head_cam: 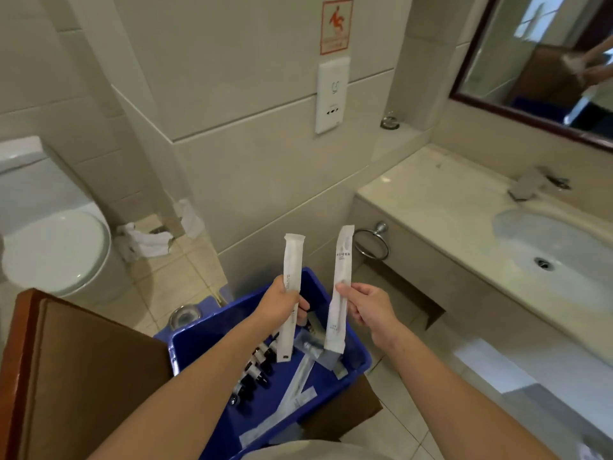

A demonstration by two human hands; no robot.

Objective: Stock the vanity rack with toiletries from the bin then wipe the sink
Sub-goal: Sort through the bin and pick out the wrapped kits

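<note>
— Both are busy: my left hand [282, 302] is curled round the lower half of a long white sealed packet [293, 260], held upright. My right hand [368, 310] pinches a second white packet [341, 263] between thumb and fingers, also upright, near the first but not touching it.

— And where are you holding them?

— Just above the far end of the blue bin [360, 358].

— What's around you, biggest first?

— To my right, the vanity counter [431, 200], with the oval sink basin [547, 240] sunk into it and a faucet [530, 185] behind. Far left, a toilet [53, 247] with its lid down. Then the bin, below my hands.

— Anything left inside it?

— More flat white packets [295, 386] on the bottom, and small dark bottles [255, 370] in a row along its left side.
</note>
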